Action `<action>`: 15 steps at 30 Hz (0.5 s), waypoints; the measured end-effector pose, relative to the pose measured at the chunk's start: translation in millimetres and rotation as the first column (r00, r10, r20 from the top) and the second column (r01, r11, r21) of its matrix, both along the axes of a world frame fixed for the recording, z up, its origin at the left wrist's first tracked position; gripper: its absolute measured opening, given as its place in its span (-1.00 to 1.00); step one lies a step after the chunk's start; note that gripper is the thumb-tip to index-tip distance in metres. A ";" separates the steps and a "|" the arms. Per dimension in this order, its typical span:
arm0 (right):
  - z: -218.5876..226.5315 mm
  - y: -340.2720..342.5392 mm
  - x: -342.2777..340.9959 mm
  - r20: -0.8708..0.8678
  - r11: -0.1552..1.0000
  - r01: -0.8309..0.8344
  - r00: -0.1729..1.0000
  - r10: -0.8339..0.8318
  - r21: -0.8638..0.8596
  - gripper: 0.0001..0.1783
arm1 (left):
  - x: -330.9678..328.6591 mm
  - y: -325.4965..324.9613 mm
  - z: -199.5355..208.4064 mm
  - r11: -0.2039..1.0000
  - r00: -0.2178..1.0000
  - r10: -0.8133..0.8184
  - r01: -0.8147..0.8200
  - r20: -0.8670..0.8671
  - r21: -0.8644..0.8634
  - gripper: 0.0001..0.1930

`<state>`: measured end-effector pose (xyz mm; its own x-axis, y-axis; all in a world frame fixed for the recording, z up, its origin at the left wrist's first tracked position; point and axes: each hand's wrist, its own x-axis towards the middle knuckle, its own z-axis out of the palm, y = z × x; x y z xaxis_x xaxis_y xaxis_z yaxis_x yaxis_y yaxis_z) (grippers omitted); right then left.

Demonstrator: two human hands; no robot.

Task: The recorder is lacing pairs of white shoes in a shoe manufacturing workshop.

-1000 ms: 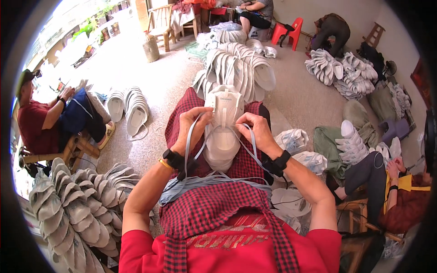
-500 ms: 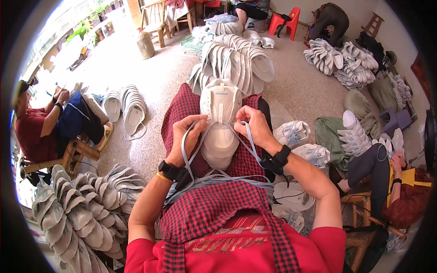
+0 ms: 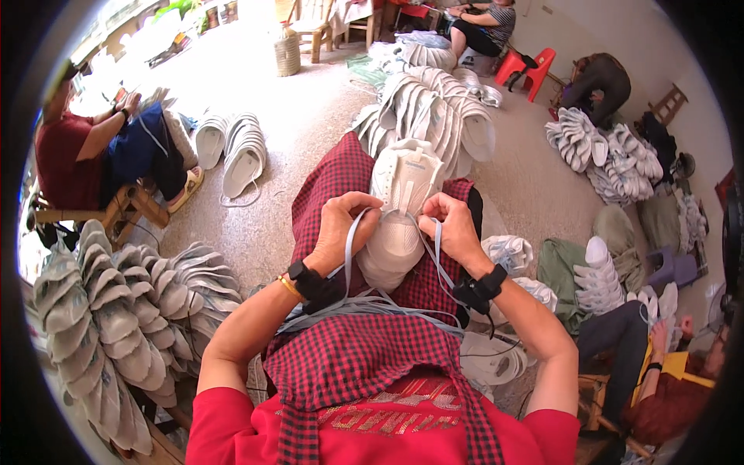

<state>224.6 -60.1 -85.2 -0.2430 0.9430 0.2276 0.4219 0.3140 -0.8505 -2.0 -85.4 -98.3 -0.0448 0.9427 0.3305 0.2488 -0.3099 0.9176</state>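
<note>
A white sneaker [image 3: 404, 186] sits upright on my lap between my knees, its toe toward me and its tongue standing up. My left hand [image 3: 346, 227] is beside its left edge, thumb and fingers pinched on a pale blue shoelace [image 3: 350, 252]. At the opposite edge my right hand [image 3: 453, 230] pinches the lace's other side. The lace crosses the lower part of the sneaker's opening between my hands, and its ends hang down toward my lap. More pale blue laces [image 3: 372, 305] lie across the red-and-black checked apron [image 3: 349, 349].
Stacked shoe uppers [image 3: 128, 310] rise at my left, and more [image 3: 426, 108] stand just beyond the sneaker. White shoes [image 3: 508, 252] lie by my right knee. One person [image 3: 74, 147] sits at left, another [image 3: 659, 395] at right. A red chair [image 3: 527, 72] stands farther back.
The head view has shifted, so most of the scene sits farther right. Both hands stay pinched at the sneaker's sides, and the left lace loop hangs narrower than before.
</note>
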 end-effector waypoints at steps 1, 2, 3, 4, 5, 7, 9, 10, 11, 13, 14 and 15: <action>-1.8 2.9 -1.5 -0.071 0.999 -0.008 0.997 0.004 -0.052 -0.82 | -0.2 0.1 -1.5 1.000 0.999 0.012 -0.011 -0.035 0.015 -0.86; -2.8 5.5 -1.0 -0.066 0.998 -0.017 0.998 0.014 -0.052 -0.82 | -0.2 1.3 -2.7 0.999 0.997 0.022 -0.020 -0.071 0.030 -0.87; -3.5 8.3 -0.3 -0.070 0.999 -0.020 0.997 0.017 -0.039 -0.82 | -0.2 4.2 -3.2 0.999 0.997 0.026 -0.023 -0.073 0.043 -0.87; -3.4 8.4 -1.2 -0.075 0.999 -0.020 0.997 0.018 -0.033 -0.82 | -0.7 4.9 -4.2 0.999 0.997 0.032 -0.029 -0.069 0.038 -0.87; 0.1 8.4 -2.8 -0.071 0.999 -0.025 0.997 0.022 -0.042 -0.81 | -1.1 6.5 -4.5 0.998 0.998 0.023 -0.020 -0.053 0.056 -0.86; -3.2 11.9 -2.1 -0.097 0.997 -0.045 0.994 0.039 -0.061 -0.81 | 1.2 7.7 -1.0 0.999 0.999 0.017 -0.015 -0.027 0.045 -0.88; 0.2 14.7 2.0 -0.124 0.996 -0.056 0.991 0.047 -0.066 -0.81 | 8.9 14.9 -2.8 0.998 1.000 0.017 -0.016 -0.013 0.064 -0.90; 3.8 12.3 2.7 -0.157 0.993 -0.069 0.986 0.053 -0.100 -0.82 | 12.5 15.3 -1.9 0.997 1.000 0.021 -0.021 -0.004 0.077 -0.91; 8.8 9.5 4.0 -0.191 0.989 -0.081 0.980 0.056 -0.127 -0.83 | 18.3 15.6 4.2 0.974 0.995 0.065 -0.048 -0.069 0.223 -0.92; 3.4 3.7 7.6 -0.142 0.996 -0.080 0.987 0.072 -0.051 -0.82 | 16.8 14.0 4.7 0.959 0.981 0.073 -0.020 -0.178 0.284 -0.90; -1.7 11.6 8.7 -0.090 0.995 -0.093 0.992 0.094 0.021 -0.82 | 13.6 22.3 6.1 0.940 0.953 0.108 -0.006 -0.281 0.342 -0.88; -11.6 16.0 8.5 -0.088 0.992 -0.114 0.989 0.119 0.057 -0.83 | 8.7 25.1 3.8 0.959 0.963 0.020 0.058 -0.270 0.277 -0.88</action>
